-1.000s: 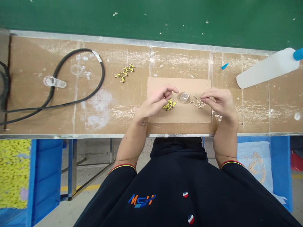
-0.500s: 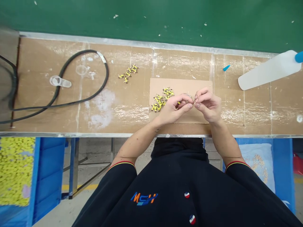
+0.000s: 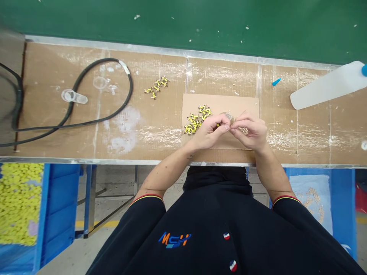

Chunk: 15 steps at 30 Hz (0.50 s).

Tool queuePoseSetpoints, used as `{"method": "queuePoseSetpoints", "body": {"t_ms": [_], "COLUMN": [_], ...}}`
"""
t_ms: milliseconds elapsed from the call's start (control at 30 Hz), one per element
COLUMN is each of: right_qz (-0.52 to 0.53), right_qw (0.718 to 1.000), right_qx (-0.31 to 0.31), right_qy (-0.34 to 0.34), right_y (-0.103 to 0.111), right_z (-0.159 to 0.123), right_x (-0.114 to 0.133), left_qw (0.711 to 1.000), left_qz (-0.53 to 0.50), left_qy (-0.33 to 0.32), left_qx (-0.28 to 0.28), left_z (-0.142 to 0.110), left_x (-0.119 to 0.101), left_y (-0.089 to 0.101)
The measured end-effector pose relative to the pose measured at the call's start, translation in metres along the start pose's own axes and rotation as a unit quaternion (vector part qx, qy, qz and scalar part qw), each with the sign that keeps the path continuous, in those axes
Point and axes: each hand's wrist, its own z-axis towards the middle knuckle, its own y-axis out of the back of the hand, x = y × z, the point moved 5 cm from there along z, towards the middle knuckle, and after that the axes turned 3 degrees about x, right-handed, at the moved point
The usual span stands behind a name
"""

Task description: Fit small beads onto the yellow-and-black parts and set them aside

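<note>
My left hand [image 3: 212, 130] and my right hand [image 3: 251, 131] meet fingertip to fingertip above a flat cardboard sheet [image 3: 220, 100]. Both pinch at something too small to make out. Under and beside my right hand's fingers lie small pale pieces [image 3: 244, 130]. Behind the fingertips a round clear object [image 3: 229, 116] shows in part. Just left of my left hand is a pile of small yellow and black pieces [image 3: 195, 121] on the sheet. A smaller group of the same yellow and black pieces [image 3: 156, 87] lies farther left on the bench.
A black cable [image 3: 130, 88] loops over the left of the bench, near a clear plastic cup-like piece [image 3: 73, 96]. A white bottle [image 3: 323, 88] and a blue cap [image 3: 276, 82] are at right. Blue crates [image 3: 61, 206] stand below the bench, one holding yellow pieces [image 3: 20, 202].
My joined fingertips have shifted slightly left and down, and my right fingers are more folded. The pale pieces beside them now show. The view has moved slightly.
</note>
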Motion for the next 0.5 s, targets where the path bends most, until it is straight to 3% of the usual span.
{"method": "queuePoseSetpoints", "body": {"t_ms": [200,300,400,500], "right_qz": [-0.033,-0.059,-0.079,-0.094], "right_qw": [0.999,0.998,0.993,0.989], "right_qx": [-0.002,0.033,0.076,0.1], "right_qy": [0.032,-0.004,-0.034,-0.049], "right_y": [0.002,0.005,0.004,0.0], "right_z": [0.001,0.002,0.002,-0.001], "right_x": [0.002,-0.006,-0.017,-0.027], "left_qw": [0.998,0.984,0.948,0.927], "left_qz": [-0.044,-0.119,-0.19,-0.192], "left_qy": [0.053,0.069,0.062,0.069], "left_qx": [-0.007,-0.115,-0.248,-0.313], "left_z": [0.002,0.002,0.001,0.001], "left_x": [0.013,0.016,0.012,0.008], "left_y": [0.0,0.019,0.044,0.058]}}
